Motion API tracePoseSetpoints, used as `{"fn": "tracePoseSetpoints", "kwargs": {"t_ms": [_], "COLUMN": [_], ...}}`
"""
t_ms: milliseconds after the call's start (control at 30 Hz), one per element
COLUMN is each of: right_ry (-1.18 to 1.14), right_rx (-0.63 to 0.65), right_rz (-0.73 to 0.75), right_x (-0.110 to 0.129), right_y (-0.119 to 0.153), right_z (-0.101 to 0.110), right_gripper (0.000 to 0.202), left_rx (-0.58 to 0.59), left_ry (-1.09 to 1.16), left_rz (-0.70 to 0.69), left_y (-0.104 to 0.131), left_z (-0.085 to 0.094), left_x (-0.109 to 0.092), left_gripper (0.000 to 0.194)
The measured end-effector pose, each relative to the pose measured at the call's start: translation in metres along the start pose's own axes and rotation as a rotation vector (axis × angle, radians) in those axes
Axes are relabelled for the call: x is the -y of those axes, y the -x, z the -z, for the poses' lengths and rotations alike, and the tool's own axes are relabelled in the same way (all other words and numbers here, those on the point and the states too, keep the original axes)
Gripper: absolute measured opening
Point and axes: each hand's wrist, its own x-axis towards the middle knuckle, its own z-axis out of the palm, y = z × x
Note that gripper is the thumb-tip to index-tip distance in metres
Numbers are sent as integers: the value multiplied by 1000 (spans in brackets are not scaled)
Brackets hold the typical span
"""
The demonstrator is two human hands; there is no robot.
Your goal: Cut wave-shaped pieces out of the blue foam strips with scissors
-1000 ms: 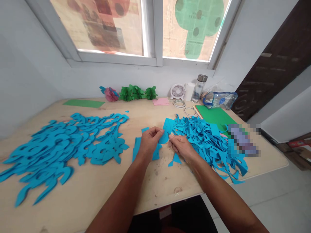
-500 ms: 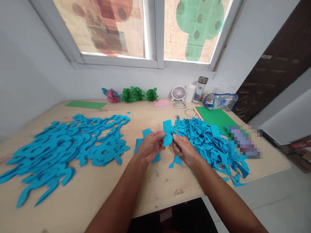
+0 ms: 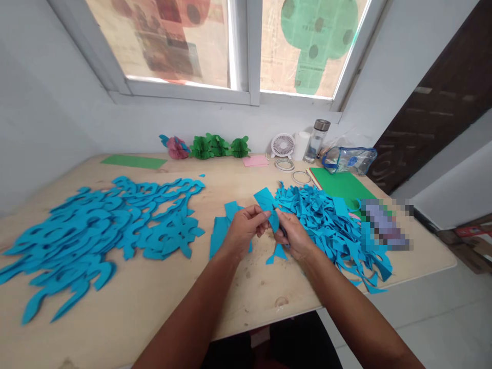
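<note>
Between my hands is a small blue paper piece [image 3: 265,199], tilted, with a curved lower part. My left hand [image 3: 249,225] pinches its lower edge between thumb and fingers. My right hand [image 3: 292,236] is closed around dark-handled scissors [image 3: 283,231], mostly hidden by the fingers; their blades meet the paper. Under and beside my left hand lie blue paper rectangles [image 3: 220,230]. A pile of blue scraps [image 3: 326,215] spreads to the right of my right hand. Many cut blue curved shapes [image 3: 92,220] are heaped on the left.
On the wooden table [image 3: 154,297] stand green paper figures [image 3: 217,146], a pink one [image 3: 177,148], a small fan [image 3: 283,146], a bottle [image 3: 316,141] and a clear pouch [image 3: 351,160]. Tape rolls [image 3: 284,164], pink paper [image 3: 255,161] and green sheets [image 3: 342,187] lie nearby.
The blue piece has turned, its upper end tipping left. My left hand has shifted slightly along its lower edge, and my right hand with the scissors has moved slightly right.
</note>
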Motion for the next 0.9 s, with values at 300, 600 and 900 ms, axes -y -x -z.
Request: {"fn": "tracePoseSetpoints", "kwargs": {"t_ms": [300,600,900], "right_ry": [-49,-94,-62], "right_rx": [32,24,22], "right_rz": [23,15,23], "right_x": [-2,-1,0], "right_y": [0,1,0], "right_z": [-1,-2,0], "right_gripper": [51,52,53], "left_rx": [-32,-79,-98], "left_ry": [-62,-122,-105], "left_rz": [-85,-138,-225], "left_y": [4,7,7], "left_z": [-5,-10,-11], "left_x": [-2,-6,-8], "left_gripper": [28,26,15]}}
